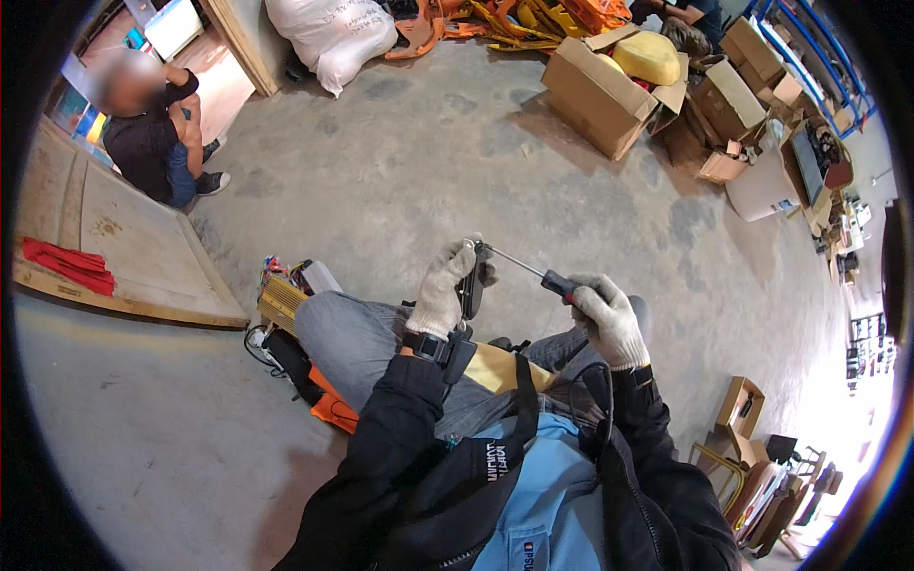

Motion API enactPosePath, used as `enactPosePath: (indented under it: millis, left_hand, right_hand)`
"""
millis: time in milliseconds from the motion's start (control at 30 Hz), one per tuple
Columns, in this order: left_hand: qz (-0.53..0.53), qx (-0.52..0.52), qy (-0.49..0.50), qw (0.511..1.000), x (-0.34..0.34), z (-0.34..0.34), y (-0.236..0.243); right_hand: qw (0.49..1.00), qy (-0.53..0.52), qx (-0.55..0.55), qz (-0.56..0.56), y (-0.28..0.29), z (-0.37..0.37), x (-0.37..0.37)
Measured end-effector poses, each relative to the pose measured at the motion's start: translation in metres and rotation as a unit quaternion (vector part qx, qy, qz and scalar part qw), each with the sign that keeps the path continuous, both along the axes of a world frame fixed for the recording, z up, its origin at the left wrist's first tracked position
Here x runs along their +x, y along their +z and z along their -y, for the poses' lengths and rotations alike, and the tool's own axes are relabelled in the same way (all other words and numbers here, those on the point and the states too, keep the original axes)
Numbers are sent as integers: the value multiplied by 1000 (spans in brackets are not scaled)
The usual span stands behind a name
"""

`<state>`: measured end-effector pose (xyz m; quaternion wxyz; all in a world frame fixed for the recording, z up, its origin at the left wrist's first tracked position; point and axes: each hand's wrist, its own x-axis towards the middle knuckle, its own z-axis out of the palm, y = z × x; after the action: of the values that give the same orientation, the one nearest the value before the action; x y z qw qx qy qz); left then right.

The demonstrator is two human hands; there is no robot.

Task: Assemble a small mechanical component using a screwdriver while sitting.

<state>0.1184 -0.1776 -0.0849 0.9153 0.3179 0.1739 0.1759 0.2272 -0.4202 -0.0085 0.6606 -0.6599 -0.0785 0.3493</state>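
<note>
My left hand (447, 285), in a knitted off-white glove, grips a small dark part (468, 290) with a metal piece at its top, held over my lap. My gloved right hand (605, 314) is closed round the black-and-red handle of a screwdriver (556, 284). The screwdriver's long shaft reaches leftward to the top of the dark part. Across my lap lies a tan board or pad (505, 368). Beside my left knee sit a gold metal box with wires (283, 301) and an orange item (333, 409).
A person (152, 143) sits by the doorway at left, behind a leaning wooden door (133, 238) with a red cloth (71, 266). White sacks (331, 33), orange parts (457, 24), cardboard boxes (595, 100) and another person (700, 19) line the back. Wooden trays (738, 409) lie at right.
</note>
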Motion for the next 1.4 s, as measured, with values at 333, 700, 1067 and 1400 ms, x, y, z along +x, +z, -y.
enactPosePath:
  millis: [333,700,1067,1400]
  left_hand:
    - [-71,70,-23,995,-6,4,0]
    - [-78,99,-48,991,-4,5,-18]
    - [-95,91,-121,984,-6,7,-18]
    - [-61,101,-169,979,-6,-1,-20]
  right_hand:
    - [996,-83,-30,-28,-12,6,-1]
    - [990,-90,-27,-102,-12,7,-4]
    - [988,-112,56,-90,-48,23,9]
    - [994,-41,-49,-92,-18,26,15]
